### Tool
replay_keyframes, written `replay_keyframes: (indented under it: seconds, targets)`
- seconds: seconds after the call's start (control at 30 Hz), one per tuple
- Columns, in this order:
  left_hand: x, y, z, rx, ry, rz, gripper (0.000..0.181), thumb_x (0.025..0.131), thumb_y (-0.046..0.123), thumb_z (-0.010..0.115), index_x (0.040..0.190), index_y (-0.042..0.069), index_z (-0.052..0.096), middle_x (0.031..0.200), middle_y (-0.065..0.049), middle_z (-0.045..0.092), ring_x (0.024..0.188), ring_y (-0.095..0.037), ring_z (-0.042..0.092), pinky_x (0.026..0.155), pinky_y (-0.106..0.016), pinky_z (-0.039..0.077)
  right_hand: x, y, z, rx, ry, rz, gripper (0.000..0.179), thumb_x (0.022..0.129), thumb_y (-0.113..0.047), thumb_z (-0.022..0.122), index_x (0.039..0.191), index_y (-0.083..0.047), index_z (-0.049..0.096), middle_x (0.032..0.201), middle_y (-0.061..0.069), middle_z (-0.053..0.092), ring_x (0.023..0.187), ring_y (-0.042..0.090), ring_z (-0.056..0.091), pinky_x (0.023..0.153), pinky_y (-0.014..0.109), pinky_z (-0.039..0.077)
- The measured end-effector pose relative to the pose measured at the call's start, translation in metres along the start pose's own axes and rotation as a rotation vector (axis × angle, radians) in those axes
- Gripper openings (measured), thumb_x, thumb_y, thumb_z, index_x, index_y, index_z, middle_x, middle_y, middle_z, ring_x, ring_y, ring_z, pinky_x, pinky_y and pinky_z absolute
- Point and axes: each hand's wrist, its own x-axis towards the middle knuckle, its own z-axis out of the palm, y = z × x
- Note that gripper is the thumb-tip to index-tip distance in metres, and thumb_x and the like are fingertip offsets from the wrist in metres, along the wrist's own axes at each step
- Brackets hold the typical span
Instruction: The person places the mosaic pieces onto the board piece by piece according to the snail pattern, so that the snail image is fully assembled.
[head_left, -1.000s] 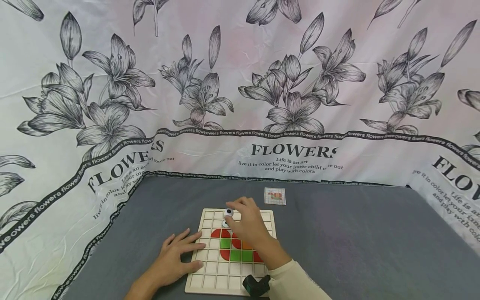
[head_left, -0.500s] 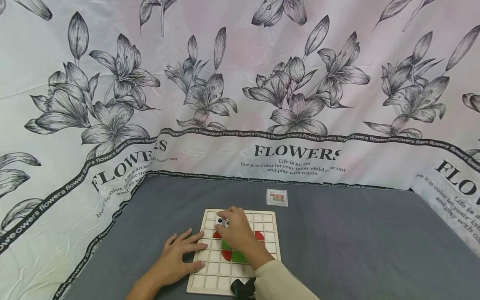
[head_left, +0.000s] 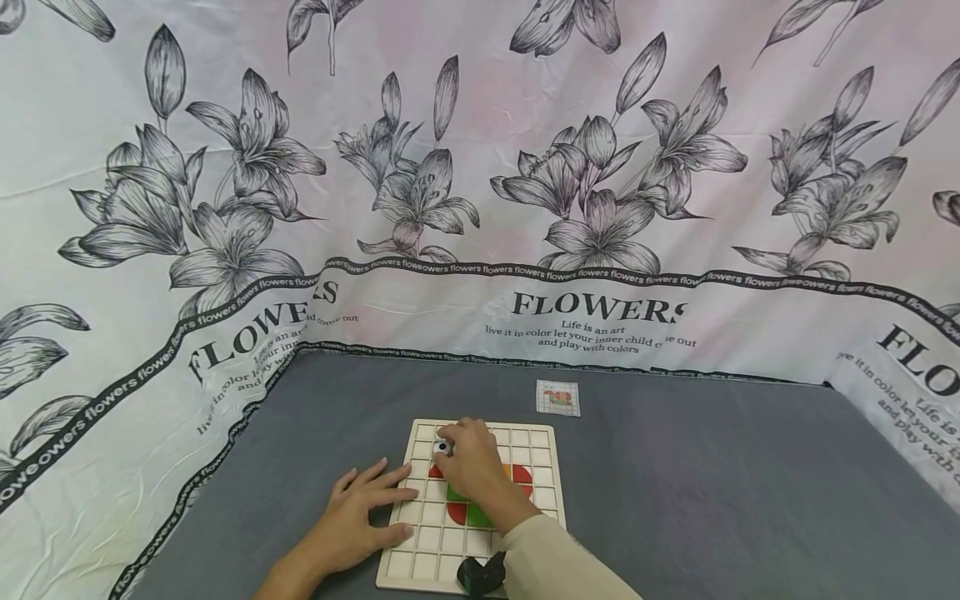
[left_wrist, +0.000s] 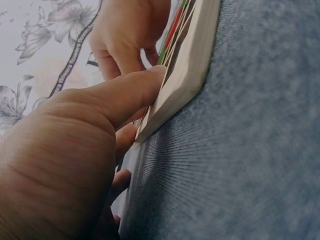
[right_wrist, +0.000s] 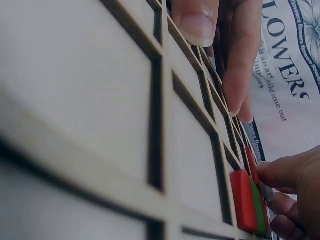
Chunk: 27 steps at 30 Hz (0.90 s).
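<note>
A pale wooden grid board (head_left: 401, 568) lies on the grey cloth with red, green and orange pieces in its middle squares. A white tile with a black eye dot (head_left: 443, 447) sits at the board's upper left, between the thumb and forefinger of my right hand (head_left: 480, 471), which pinches it. That hand hides several squares and part of the coloured pattern. My left hand (head_left: 348, 525) rests along the board's left edge, fingers spread; its thumb (left_wrist: 135, 90) lies on the rim in the left wrist view. A red piece (right_wrist: 243, 200) and a green piece (right_wrist: 257, 202) show near my right hand in the right wrist view.
A small printed card (head_left: 558, 398) with a coloured picture on a grid lies beyond the board's back edge. A black device (head_left: 481, 575) shows at my right wrist over the board's near edge. Behind stands a flower-printed cloth wall (head_left: 420, 308).
My right hand has moved left and down with the eye tile to the board's upper left squares. The left hand has kept its place on the board's edge.
</note>
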Motion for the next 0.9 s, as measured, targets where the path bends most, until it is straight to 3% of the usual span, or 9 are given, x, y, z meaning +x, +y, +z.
replay_keyframes:
  seconds: [0.7, 0.9]
  targets:
    - [-0.003, 0.005, 0.000, 0.007, -0.001, -0.004, 0.047, 0.083, 0.045, 0.073, 0.122, 0.019, 0.070, 0.143, -0.005, 0.049, 0.137, -0.042, 0.027, 0.102, -0.065, 0.003, -0.005, 0.000, 0.000, 0.027, 0.012, -0.006, 0.028, 0.088, -0.018, 0.071, 0.113, -0.007, 0.072, 0.108, 0.007, 0.062, 0.101, 0.026, 0.052, 0.087, 0.047, 0.043]
    - [-0.001, 0.003, 0.002, -0.021, -0.018, 0.000, 0.048, 0.084, 0.046, 0.072, 0.124, 0.020, 0.069, 0.144, -0.005, 0.047, 0.138, -0.042, 0.026, 0.102, -0.065, 0.002, -0.009, -0.001, -0.028, 0.157, 0.060, -0.061, 0.028, 0.090, -0.016, 0.067, 0.116, -0.005, 0.070, 0.109, 0.007, 0.060, 0.102, 0.026, 0.052, 0.084, 0.046, 0.046]
